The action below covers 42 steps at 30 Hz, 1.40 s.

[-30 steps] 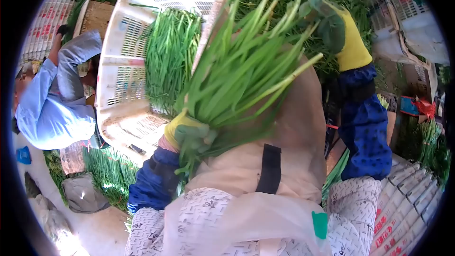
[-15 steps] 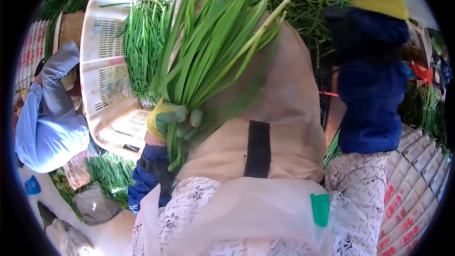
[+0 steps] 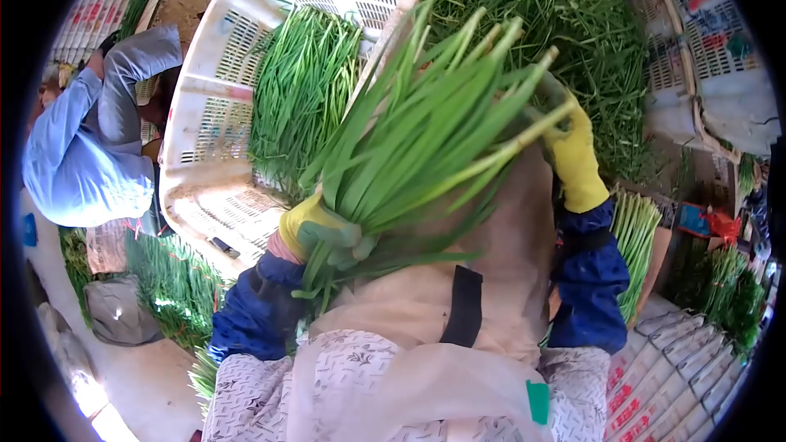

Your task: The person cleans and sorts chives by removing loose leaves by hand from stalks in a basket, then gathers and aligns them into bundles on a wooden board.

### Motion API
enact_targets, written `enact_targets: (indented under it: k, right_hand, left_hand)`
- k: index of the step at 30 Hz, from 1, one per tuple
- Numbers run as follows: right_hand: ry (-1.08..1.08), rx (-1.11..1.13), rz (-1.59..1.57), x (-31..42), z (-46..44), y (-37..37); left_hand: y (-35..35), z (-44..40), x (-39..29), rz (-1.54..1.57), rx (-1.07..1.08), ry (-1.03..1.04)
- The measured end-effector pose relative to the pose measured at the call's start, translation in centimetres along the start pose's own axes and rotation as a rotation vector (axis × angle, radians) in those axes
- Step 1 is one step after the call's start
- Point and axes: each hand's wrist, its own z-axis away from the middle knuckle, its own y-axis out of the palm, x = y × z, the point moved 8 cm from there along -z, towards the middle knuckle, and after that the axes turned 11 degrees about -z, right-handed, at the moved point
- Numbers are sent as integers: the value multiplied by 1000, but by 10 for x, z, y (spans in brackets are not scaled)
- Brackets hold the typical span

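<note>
My left hand (image 3: 332,237), in a yellow and green glove, is closed around a bunch of garlic chives (image 3: 417,139). Their leaves fan up and right over my tan apron (image 3: 508,237), with pale stalk ends at the upper right. My right hand (image 3: 575,151), gloved in yellow, is at those stalk ends, beside one thick pale stalk that crosses its fingers. Blur and stalks partly hide these fingers, so their grip is unclear. Left of the bunch, a white plastic basket (image 3: 192,106) holds a pile of chives (image 3: 303,98).
A large heap of loose greens (image 3: 557,24) lies beyond my right hand. At the left is a person in a blue top (image 3: 90,147). Bundled greens (image 3: 172,278) lie below that person. More stalks (image 3: 634,237) and stacked printed packaging (image 3: 671,368) are at the right.
My right arm has come back from the upper right, bringing the hand to the stalk ends. My left hand still grips the bunch, now further right in view. The view has shifted.
</note>
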Motion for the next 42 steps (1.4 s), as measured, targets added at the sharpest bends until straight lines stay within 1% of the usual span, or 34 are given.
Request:
enact_targets:
  k: [2, 3, 4, 5, 6, 7, 8, 9, 10, 12, 13, 14, 15, 17, 18, 19, 20, 21, 22, 23, 24, 25, 27, 29, 30, 31, 33, 35, 36, 37, 38, 39, 41, 42]
  right_hand:
    - [-29, 98, 62, 38, -4, 12]
    - [6, 137, -235, 17, 0, 17]
    - [226, 10, -489, -10, -3, 7]
    - [264, -96, -473, -18, -5, -16]
    - [301, -203, -459, -19, -7, -37]
    - [100, -350, -269, 3, -12, -66]
    - [154, -558, -265, -4, -5, -94]
    - [49, -586, -260, 27, -4, -98]
    - [-52, -471, -248, 59, -8, -91]
    - [-67, -109, -163, 111, -6, -46]
    - [-63, 104, -119, 128, -1, -21]
    - [-218, 306, 112, 140, 2, 2]
    - [-272, 387, 356, 144, 6, 17]
    - [-304, 478, 588, 129, 10, 34]
    - [-188, 348, 334, 122, 7, 29]
    - [-64, 214, 91, 114, 6, 21]
    - [12, 6, -79, 109, 5, 3]
    - [65, -164, -130, 92, 4, -24]
    - [69, -191, -146, 78, 7, -43]
    - [70, -222, -165, 65, 12, -60]
    - [169, -262, 22, 48, 20, -74]
    - [286, -199, 13, 36, 30, -70]
    - [390, 28, -94, 28, 41, -46]
    - [-55, 162, 542, 64, 36, -32]
    - [-128, 197, 641, 66, 37, -28]
    - [-162, 251, 753, 66, 37, -23]
    - [-97, 276, 792, 53, 46, -26]
    - [197, 305, 255, 41, 54, -24]
    - [407, 402, -12, 40, 55, -8]
    - [623, 317, -168, 50, 63, 0]
    - [625, 265, -191, 46, 64, -2]
    - [626, 209, -211, 38, 64, -7]
    - [538, 86, -500, 31, 54, -14]
    - [497, 65, -488, 31, 48, -22]
  left_hand:
    - [-6, -1, 3, -228, 32, -45]
    - [-1, -5, -2, -252, 57, -1]
    - [4, -6, -8, -274, 78, 42]
    - [8, -3, -13, -292, 90, 81]
    - [5, 2, -15, -288, 29, 72]
    - [-1, 2, -8, -357, 40, 21]
    - [-14, 3, 1, -421, 51, -43]
    - [-24, 4, 11, -481, 64, -114]
    - [-18, -1, 4, -533, 104, 21]
    - [-8, -6, -10, -624, 162, 300]
    - [-8, -7, -6, -636, 194, 271]
    - [-8, -8, -2, -648, 225, 243]
    - [-8, -8, 1, -666, 263, 216]
    - [-9, -7, 7, -705, 339, 164]
    - [-7, -8, 2, -832, 379, 255]
    - [-8, -7, 2, -843, 376, 275]
    - [-12, -3, 2, -850, 330, 288]
    - [-16, -2, 2, -850, 274, 288]
    - [-18, -1, 3, -852, 217, 281]
    - [-14, -2, -1, -795, 159, 125]
    - [-11, -2, -6, -728, 90, -24]
    - [-6, 6, -12, -688, 19, -284]
    - [-12, -6, -1, -599, 40, -156]
    - [-2, -5, -6, -482, 56, -213]
    - [-3, -8, -10, -544, 20, -125]
    - [-1, -7, -10, -525, 33, -148]
    - [3, -4, -18, -491, 46, -197]
    - [-1, -5, -22, -625, 61, -121]
    - [-5, -6, -23, -696, 59, -81]
    - [-8, -6, -26, -770, 59, -41]
    - [-5, -7, -35, -834, 79, 59]
    - [-7, -7, -37, -817, 85, 3]
    - [-6, -9, -45, -786, 103, -99]
    - [2, -9, -54, -804, 105, -66]
